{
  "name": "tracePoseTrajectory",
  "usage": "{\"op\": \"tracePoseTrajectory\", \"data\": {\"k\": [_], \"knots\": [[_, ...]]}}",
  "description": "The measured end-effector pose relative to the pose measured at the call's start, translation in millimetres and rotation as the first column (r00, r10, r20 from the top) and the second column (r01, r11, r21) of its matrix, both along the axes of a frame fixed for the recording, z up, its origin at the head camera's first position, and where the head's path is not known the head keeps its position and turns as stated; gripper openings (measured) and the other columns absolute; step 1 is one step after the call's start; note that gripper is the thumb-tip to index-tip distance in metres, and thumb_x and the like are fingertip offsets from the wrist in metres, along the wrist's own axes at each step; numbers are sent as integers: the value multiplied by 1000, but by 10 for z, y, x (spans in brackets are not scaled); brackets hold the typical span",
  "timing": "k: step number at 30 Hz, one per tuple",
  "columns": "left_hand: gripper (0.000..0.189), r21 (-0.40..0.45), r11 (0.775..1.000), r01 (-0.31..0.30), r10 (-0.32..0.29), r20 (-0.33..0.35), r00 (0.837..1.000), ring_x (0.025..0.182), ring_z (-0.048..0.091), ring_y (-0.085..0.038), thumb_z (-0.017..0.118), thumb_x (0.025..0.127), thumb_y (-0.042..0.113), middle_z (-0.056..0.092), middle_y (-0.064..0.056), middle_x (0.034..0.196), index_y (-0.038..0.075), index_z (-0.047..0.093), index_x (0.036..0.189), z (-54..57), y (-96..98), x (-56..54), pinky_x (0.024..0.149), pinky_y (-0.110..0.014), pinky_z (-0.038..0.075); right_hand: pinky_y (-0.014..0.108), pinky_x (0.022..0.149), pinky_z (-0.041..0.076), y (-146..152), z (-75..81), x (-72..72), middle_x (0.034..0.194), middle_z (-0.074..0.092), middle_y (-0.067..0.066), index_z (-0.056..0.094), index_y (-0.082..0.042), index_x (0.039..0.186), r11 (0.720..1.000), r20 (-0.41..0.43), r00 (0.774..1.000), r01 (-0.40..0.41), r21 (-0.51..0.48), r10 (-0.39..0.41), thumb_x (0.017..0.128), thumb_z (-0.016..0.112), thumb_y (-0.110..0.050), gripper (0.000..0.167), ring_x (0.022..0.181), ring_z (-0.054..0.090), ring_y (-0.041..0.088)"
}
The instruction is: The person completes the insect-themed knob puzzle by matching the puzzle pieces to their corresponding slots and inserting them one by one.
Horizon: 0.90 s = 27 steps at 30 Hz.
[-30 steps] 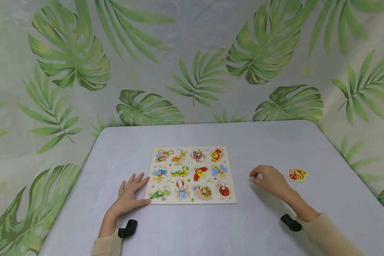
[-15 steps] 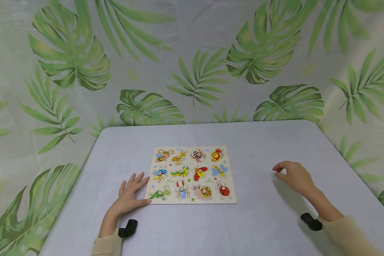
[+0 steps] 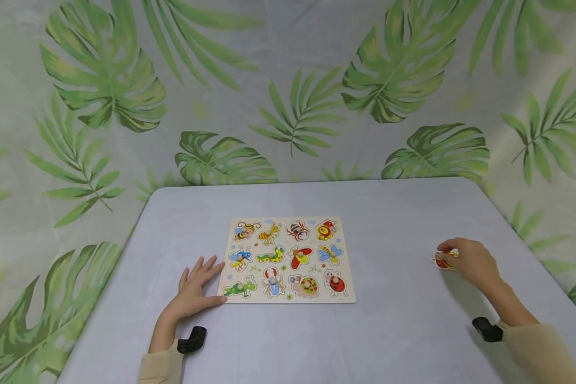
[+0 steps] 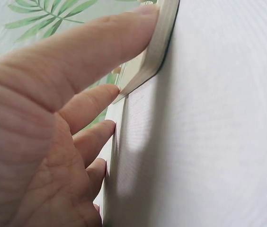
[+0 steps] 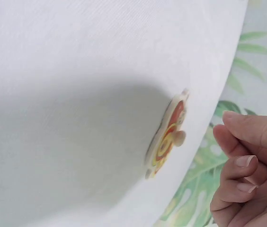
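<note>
My left hand (image 3: pixel 194 293) lies at the left edge of a wooden knob puzzle board (image 3: pixel 309 300), fingers spread. In the left wrist view the thumb (image 4: pixel 119 35) and fingertips touch the board's side. Insect pieces with round knobs fill most of the board; the red picture (image 3: pixel 325 231) at its top right shows no knob. Off to the right, a loose red-and-yellow insect puzzle piece (image 5: pixel 165 142) lies knob up on the table. Over it hovers my right hand (image 3: pixel 475 266), loosely curled, thumb and index tips close together, a gap between them and the knob (image 5: pixel 179 138).
A white cloth covers the table (image 3: pixel 389 330), whose rounded far edge meets a leaf-patterned curtain (image 3: pixel 297 106). Black cameras (image 3: pixel 192 340) are worn on both wrists.
My right hand has moved right, away from the board's side, and now overlaps the loose piece in the head view. The left hand stays at the board's edge.
</note>
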<state>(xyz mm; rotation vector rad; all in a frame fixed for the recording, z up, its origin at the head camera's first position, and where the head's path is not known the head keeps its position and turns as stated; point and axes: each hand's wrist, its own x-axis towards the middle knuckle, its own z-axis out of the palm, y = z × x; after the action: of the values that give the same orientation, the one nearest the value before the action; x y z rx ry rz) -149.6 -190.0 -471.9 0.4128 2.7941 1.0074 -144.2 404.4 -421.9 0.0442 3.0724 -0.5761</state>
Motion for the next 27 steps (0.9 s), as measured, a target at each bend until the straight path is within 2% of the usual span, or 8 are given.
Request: {"op": "tracePoseTrajectory", "data": {"k": [7, 18, 27], "knots": [[81, 13, 1000, -4, 4, 6, 1000, 144, 8, -45, 78, 69, 31, 28, -18, 154, 10, 45, 139, -15, -5, 12, 111, -65, -7, 26, 47, 34, 94, -57, -10, 102, 66, 27, 68, 0, 99, 999, 14, 999, 45, 11, -45, 84, 62, -16, 23, 69, 54, 24], [82, -1, 1000, -10, 10, 14, 1000, 145, 7, -44, 79, 69, 33, 27, -17, 154, 12, 44, 140, -17, 1, 3, 111, -65, -7, 26, 47, 34, 186, -141, -13, 98, 66, 26, 68, 0, 95, 998, 46, 997, 60, 15, -61, 83, 65, -17, 21, 67, 52, 22], [82, -3, 1000, -6, 6, 7, 1000, 144, 7, -45, 78, 69, 34, 27, -18, 154, 12, 44, 140, -9, -2, 8, 111, -65, -6, 27, 47, 36, 218, -173, -43, 97, 65, 28, 68, 3, 98, 998, 76, 996, 56, 7, -56, 84, 64, -18, 25, 65, 51, 21]]}}
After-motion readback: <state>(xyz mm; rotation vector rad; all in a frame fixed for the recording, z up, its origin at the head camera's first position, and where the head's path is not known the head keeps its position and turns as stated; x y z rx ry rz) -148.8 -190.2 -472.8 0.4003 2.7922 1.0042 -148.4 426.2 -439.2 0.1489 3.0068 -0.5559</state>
